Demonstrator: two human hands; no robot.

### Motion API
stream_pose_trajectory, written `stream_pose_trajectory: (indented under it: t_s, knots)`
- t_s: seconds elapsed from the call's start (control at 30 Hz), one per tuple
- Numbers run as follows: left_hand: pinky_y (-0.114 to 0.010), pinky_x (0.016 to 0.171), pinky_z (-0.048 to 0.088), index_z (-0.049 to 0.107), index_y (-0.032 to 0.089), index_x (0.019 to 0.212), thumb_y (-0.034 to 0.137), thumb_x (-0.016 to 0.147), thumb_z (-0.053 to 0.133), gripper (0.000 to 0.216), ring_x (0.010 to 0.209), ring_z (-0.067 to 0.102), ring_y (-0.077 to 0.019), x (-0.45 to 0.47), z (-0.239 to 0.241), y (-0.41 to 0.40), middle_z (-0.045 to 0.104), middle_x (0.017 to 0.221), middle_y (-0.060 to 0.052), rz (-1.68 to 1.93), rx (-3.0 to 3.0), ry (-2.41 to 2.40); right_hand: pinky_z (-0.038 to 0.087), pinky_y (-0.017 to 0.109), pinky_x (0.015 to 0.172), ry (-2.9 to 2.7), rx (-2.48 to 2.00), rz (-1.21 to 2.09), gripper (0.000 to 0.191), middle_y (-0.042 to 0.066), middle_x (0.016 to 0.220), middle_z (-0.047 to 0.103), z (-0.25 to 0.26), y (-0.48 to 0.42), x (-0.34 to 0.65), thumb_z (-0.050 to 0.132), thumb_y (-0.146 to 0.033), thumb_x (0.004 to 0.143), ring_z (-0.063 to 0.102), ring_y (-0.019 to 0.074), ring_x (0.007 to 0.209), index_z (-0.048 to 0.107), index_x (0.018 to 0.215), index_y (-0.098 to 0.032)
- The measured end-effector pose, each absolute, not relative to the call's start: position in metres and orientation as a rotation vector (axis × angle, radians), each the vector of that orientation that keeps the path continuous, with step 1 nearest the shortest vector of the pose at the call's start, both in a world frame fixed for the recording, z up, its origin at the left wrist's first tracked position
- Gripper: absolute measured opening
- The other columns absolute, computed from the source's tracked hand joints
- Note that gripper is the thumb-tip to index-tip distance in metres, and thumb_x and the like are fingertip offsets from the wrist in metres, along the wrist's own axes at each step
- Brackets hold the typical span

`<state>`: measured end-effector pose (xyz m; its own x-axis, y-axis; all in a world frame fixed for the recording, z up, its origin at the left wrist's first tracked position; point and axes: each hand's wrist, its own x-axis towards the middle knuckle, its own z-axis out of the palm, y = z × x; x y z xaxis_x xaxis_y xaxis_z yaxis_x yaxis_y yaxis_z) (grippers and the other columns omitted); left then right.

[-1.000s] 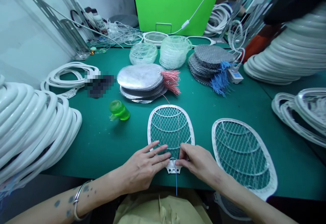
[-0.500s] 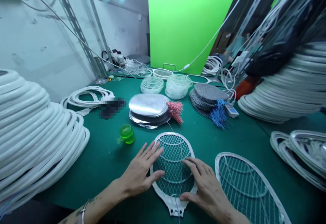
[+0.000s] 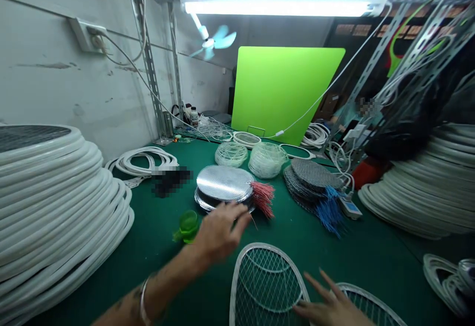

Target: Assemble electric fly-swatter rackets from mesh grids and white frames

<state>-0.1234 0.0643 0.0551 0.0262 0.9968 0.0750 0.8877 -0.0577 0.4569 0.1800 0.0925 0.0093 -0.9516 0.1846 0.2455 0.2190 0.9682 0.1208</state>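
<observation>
My left hand [image 3: 221, 231] is stretched forward, fingers out, at the front edge of a stack of shiny perforated metal mesh sheets [image 3: 224, 182]. Whether its fingertips touch the stack I cannot tell. Red wires [image 3: 263, 199] fan out from the stack's right side. Below lies a white mosquito-swatter head frame [image 3: 265, 269] with a diamond net, its lower part cut off by the picture's edge. My right hand [image 3: 332, 303], partly out of view, has its fingers spread at that frame's right rim. Beside it lies a second netted frame [image 3: 371, 302], partly behind the hand.
A green cup-like container [image 3: 188, 224] stands left of my left forearm. Tall stacks of white frames [image 3: 63, 207] rise at left and right [image 3: 426, 187]. Grey mesh sheets [image 3: 315, 175] with blue wires, coils of clear strand [image 3: 267, 160] and a green board [image 3: 287, 93] are farther back.
My left hand has left the netted frame and moved forward to the metal mesh stack. My right hand has shifted slightly, fingers spreading. The camera has tilted upward.
</observation>
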Motion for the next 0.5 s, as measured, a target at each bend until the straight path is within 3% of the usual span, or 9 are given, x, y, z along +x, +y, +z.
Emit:
stream_pose_trajectory:
  t_s: [0.03, 0.1, 0.13, 0.2, 0.33, 0.5]
  knots:
    - [-0.052, 0.113, 0.029, 0.047, 0.028, 0.140, 0.047, 0.101, 0.024, 0.049, 0.140, 0.033, -0.0276, -0.131, 0.071, 0.089, 0.044, 0.148, -0.004, 0.372, 2.018, 2.053, 0.056, 0.049, 0.080, -2.904, -0.384, -0.103, 0.027, 0.001, 0.096, 0.075, 0.033, 0.106, 0.162, 0.058, -0.054, 0.084, 0.069, 0.0283, 0.096, 0.069, 0.108, -0.045]
    - [-0.061, 0.114, 0.012, 0.046, 0.017, 0.141, 0.039, 0.100, 0.034, 0.048, 0.145, 0.015, -0.0367, -0.148, 0.089, 0.138, 0.034, 0.152, -0.013, 0.241, 1.954, 2.143, 0.035, 0.057, 0.106, -2.854, -0.761, 0.069, 0.019, -0.001, 0.092, 0.074, 0.078, 0.137, 0.115, 0.056, -0.045, 0.090, 0.067, 0.0245, 0.097, 0.072, 0.086, -0.035]
    - [-0.066, 0.112, 0.009, 0.043, 0.015, 0.143, 0.039, 0.098, 0.040, 0.050, 0.144, 0.011, -0.0409, -0.156, 0.092, 0.159, 0.027, 0.155, -0.016, 0.172, 1.893, 2.179, 0.025, 0.056, 0.112, -2.853, -0.915, 0.104, 0.019, -0.003, 0.093, 0.074, 0.096, 0.154, 0.089, 0.055, -0.041, 0.092, 0.064, 0.0218, 0.100, 0.071, 0.087, -0.032]
    - [-0.068, 0.109, 0.016, 0.040, 0.017, 0.143, 0.041, 0.094, 0.051, 0.056, 0.142, 0.020, -0.0422, -0.171, 0.085, 0.189, 0.027, 0.155, -0.017, 0.051, 1.767, 2.188, 0.017, 0.051, 0.114, -2.802, -1.203, 0.030, 0.019, -0.002, 0.100, 0.072, 0.116, 0.189, 0.039, 0.053, -0.037, 0.093, 0.058, 0.0210, 0.109, 0.070, 0.095, -0.028]
    - [-0.060, 0.107, 0.032, 0.040, 0.021, 0.142, 0.044, 0.093, 0.056, 0.057, 0.133, 0.039, -0.0332, -0.190, 0.059, 0.207, 0.035, 0.149, -0.012, -0.073, 1.639, 2.157, 0.034, 0.052, 0.104, -2.828, -1.505, -0.054, 0.024, 0.006, 0.110, 0.067, 0.110, 0.247, -0.023, 0.059, -0.039, 0.090, 0.057, 0.0242, 0.111, 0.067, 0.102, -0.019]
    - [-0.062, 0.108, 0.028, 0.033, 0.023, 0.146, 0.045, 0.093, 0.054, 0.061, 0.135, 0.033, -0.0355, -0.195, 0.042, 0.209, 0.029, 0.152, -0.013, -0.098, 1.635, 2.137, 0.045, 0.049, 0.096, -2.954, -1.598, -0.130, 0.031, 0.008, 0.121, 0.060, 0.096, 0.269, -0.034, 0.060, -0.039, 0.090, 0.057, 0.0238, 0.110, 0.061, 0.112, -0.017]
